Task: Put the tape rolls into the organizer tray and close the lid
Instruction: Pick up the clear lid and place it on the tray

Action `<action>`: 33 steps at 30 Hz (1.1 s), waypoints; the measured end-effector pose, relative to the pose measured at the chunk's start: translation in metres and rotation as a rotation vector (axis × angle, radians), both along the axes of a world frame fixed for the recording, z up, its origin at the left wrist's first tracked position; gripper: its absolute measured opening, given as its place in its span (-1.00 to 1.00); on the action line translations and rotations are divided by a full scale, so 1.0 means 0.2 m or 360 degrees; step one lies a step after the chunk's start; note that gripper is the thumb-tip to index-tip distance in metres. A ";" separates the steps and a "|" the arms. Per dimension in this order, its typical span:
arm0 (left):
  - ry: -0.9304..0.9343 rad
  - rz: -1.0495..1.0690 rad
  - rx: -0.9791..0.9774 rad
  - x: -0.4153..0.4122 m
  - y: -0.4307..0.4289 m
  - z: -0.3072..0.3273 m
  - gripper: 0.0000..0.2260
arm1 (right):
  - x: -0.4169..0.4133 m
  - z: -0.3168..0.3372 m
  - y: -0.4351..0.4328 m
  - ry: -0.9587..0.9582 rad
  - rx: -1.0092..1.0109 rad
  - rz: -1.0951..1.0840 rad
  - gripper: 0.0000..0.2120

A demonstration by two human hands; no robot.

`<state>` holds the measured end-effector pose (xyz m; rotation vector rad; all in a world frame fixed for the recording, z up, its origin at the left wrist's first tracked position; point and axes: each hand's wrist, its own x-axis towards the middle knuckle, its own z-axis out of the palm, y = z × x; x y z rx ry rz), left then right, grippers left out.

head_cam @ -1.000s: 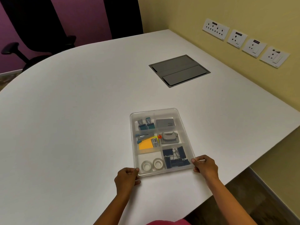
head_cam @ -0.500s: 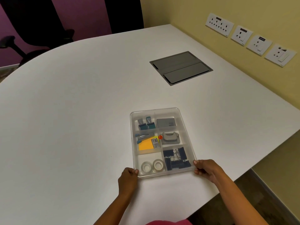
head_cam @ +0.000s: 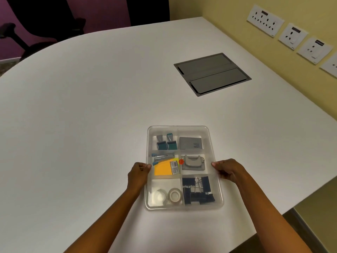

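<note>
A clear plastic organizer tray (head_cam: pixel 184 127) lies on the white table in front of me, and a clear lid seems to cover it. Two tape rolls (head_cam: pixel 174 195) sit side by side in its near left compartment. My left hand (head_cam: pixel 139 171) presses against the tray's left edge at mid length, fingers curled on the rim. On the opposite edge my right hand (head_cam: pixel 227 169) grips the rim the same way. Other compartments hold blue binder clips, an orange sticky pad, a grey punch, teal stamps and a grey box.
A grey cable hatch (head_cam: pixel 212 73) is set flush in the table (head_cam: pixel 82 115) further back. The yellow wall with socket plates (head_cam: pixel 265 20) runs along the right. Black office chairs (head_cam: pixel 36 24) stand beyond the far edge. The table's edge drops off at the near right.
Both hands have slid from the tray's near corners forward to the middle of its long sides. The tray has stayed in place.
</note>
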<state>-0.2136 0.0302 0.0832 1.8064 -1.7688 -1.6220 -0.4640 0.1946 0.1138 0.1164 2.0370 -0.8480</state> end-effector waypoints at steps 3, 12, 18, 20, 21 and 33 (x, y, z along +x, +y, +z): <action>0.0015 -0.0013 -0.0014 -0.11 -0.14 0.01 -0.76 | -0.10 0.01 -0.14 -0.0008 -0.0059 -0.0046 -0.62; 0.0044 -0.0035 -0.0059 -0.45 -0.55 0.05 -0.76 | -0.35 0.01 -0.51 0.0151 -0.0270 -0.0087 -0.68; -0.0052 -0.0226 0.0030 -0.53 -0.67 0.01 -0.65 | -0.41 -0.05 -0.59 0.0102 -0.0230 -0.0062 -0.58; -0.0113 -0.0271 0.0053 -0.55 -0.67 -0.01 -0.63 | -0.43 -0.06 -0.60 0.0030 -0.0226 -0.0073 -0.59; -0.0154 -0.0279 0.0054 -0.55 -0.67 -0.02 -0.62 | -0.43 -0.07 -0.60 0.0017 -0.0215 -0.0063 -0.59; -0.0173 -0.0285 -0.0784 -0.41 -0.40 -0.01 -0.54 | -0.22 -0.11 -0.44 0.0879 -0.0239 0.0307 -0.66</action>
